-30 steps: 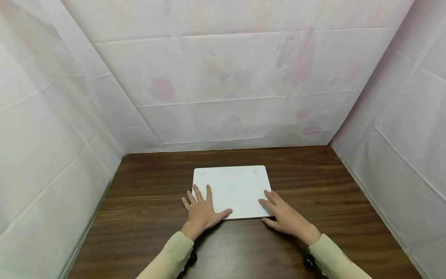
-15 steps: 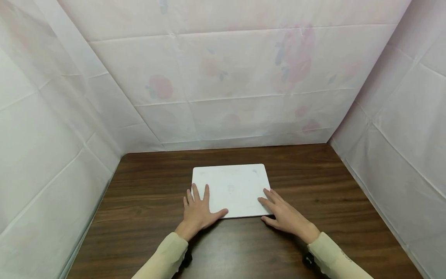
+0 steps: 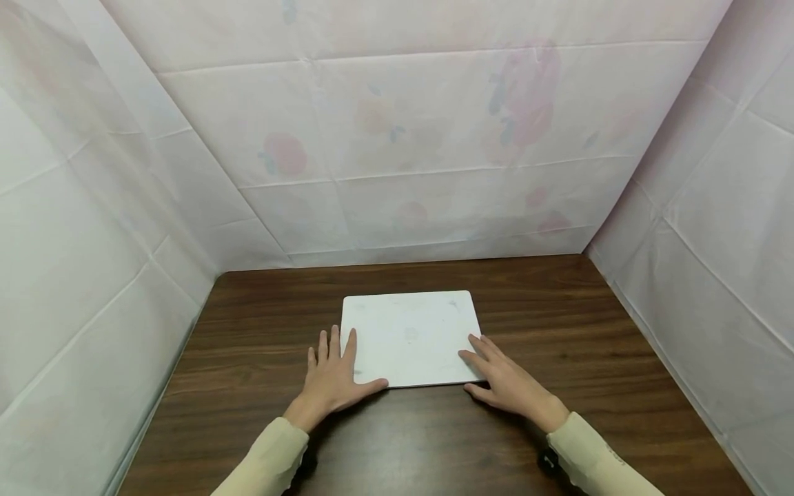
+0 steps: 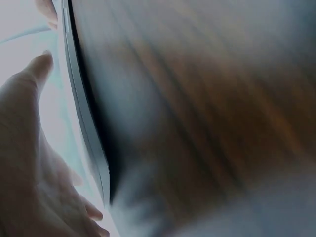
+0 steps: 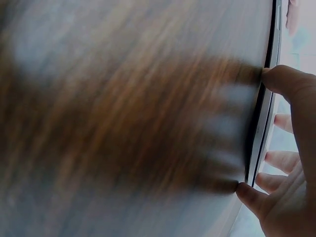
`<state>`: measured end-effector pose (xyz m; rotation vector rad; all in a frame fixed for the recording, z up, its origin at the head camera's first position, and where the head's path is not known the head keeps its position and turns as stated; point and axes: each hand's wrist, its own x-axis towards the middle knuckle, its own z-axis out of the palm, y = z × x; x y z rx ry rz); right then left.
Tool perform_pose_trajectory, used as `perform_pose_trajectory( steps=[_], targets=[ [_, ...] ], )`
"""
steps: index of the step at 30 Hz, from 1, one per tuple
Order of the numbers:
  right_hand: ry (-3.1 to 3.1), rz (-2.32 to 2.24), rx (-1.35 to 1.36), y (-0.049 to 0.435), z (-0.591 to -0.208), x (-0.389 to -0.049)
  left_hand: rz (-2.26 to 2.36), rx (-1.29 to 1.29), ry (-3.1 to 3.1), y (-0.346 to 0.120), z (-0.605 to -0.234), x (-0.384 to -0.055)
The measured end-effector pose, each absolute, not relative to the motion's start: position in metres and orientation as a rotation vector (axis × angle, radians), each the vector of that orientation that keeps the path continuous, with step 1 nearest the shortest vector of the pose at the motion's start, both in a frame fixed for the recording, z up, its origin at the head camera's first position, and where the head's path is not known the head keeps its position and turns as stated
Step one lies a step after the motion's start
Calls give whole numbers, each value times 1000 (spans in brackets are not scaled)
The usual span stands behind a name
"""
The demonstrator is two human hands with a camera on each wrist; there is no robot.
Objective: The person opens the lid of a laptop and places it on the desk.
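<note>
A white closed laptop (image 3: 409, 337) lies flat on the dark wooden table, its thin silver front edge (image 4: 81, 94) showing a seam in the left wrist view. At its front left corner my left hand (image 3: 331, 380) is spread, with the index finger over the lid's left side and the thumb at the front edge. The other left fingers reach past the left side. My right hand (image 3: 511, 387) rests at the front right corner, fingertips on the lid and thumb (image 5: 281, 81) against the front edge in the right wrist view.
The brown wood-grain table (image 3: 558, 310) extends round the laptop on all sides. White cloth with faded fruit prints (image 3: 397, 172) hangs behind it, and plain white cloth (image 3: 726, 275) closes off both sides. Dark wrist devices (image 3: 548, 460) sit under the sleeves.
My left hand has slid left and slightly back off the lid toward its left edge. The right hand stays in place, and the laptop has not visibly moved on the table.
</note>
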<state>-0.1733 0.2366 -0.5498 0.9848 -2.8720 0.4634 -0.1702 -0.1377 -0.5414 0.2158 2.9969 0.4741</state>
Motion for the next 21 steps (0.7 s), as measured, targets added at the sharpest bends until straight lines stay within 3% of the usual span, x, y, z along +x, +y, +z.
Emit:
perform_pose_trajectory(
  steps=[12,21],
  targets=[
    [-2863,480,990,236,-548,-173,429,205,3037,-189,-521,-166],
    [-2865,483,992,236,-547,-173,459,243,2985,-190,-533,-155]
  ],
)
